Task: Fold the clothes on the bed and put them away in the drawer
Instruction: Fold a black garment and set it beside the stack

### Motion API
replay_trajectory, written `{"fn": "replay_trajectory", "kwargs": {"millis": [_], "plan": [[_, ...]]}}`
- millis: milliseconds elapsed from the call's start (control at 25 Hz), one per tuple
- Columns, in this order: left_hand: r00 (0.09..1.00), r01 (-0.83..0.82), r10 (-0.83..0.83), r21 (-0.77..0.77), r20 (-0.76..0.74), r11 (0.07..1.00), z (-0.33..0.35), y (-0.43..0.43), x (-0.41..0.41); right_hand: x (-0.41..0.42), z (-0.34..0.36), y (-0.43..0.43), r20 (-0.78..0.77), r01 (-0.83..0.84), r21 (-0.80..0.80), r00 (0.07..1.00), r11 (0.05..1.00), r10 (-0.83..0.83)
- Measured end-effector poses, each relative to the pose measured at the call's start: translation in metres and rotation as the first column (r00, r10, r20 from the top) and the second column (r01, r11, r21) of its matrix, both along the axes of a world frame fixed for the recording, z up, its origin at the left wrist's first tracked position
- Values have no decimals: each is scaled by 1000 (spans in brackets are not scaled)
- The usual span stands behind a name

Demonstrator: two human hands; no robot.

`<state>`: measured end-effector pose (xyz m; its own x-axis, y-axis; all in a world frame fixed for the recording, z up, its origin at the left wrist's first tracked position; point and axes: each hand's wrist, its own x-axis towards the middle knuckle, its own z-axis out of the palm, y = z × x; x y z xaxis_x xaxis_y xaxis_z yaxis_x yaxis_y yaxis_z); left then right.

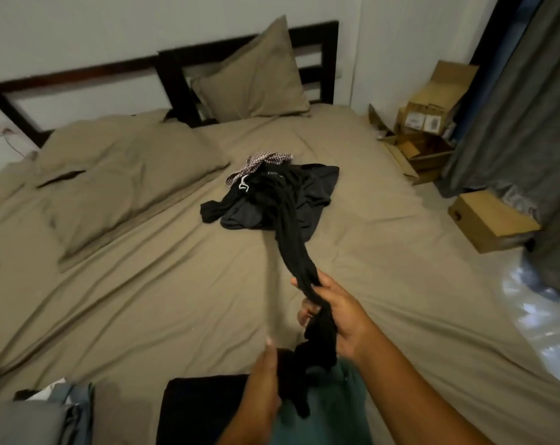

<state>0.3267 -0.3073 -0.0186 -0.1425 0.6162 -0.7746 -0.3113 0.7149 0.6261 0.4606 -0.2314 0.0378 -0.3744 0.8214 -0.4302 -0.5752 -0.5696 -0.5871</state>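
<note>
A pile of dark clothes [269, 200] lies in the middle of the tan bed [143, 300], with a checkered garment [259, 163] at its far edge. A long black garment [291, 248] stretches from the pile toward me. My right hand [333, 313] grips its near end, bunched in the fingers. My left hand [265, 387] is lower, fingers fairly straight, touching the hanging end of the same garment. A folded black piece [198, 409] and a green one [333, 409] lie at the near edge.
Folded grey and blue clothes [47, 415] sit at the bottom left. Tan pillows [118, 175] and a dark headboard [172, 75] are at the far side. Cardboard boxes [429, 123], a wooden box [490, 220] and a grey curtain [529, 123] stand to the right.
</note>
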Motion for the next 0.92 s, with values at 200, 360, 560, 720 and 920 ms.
{"fn": "replay_trajectory", "kwargs": {"millis": [200,360,560,720,920], "plan": [[926,-118,93,49,365,992,79,37,0,39,60,-118,183,-452,67,882,890,434],[965,-62,5,207,264,976,125,22,30,82,46,-166,357,-393,-85,846,916,396],[613,785,-766,261,-193,562,118,-90,51,105,50,-159,-2,-43,-387,999,921,46],[465,878,-817,59,-342,475,107,-152,44,87,50,-169,122,17,-325,992,946,24],[965,264,-260,203,-45,943,149,-152,13,77,80,-183,105,-160,-23,981,987,161]]}}
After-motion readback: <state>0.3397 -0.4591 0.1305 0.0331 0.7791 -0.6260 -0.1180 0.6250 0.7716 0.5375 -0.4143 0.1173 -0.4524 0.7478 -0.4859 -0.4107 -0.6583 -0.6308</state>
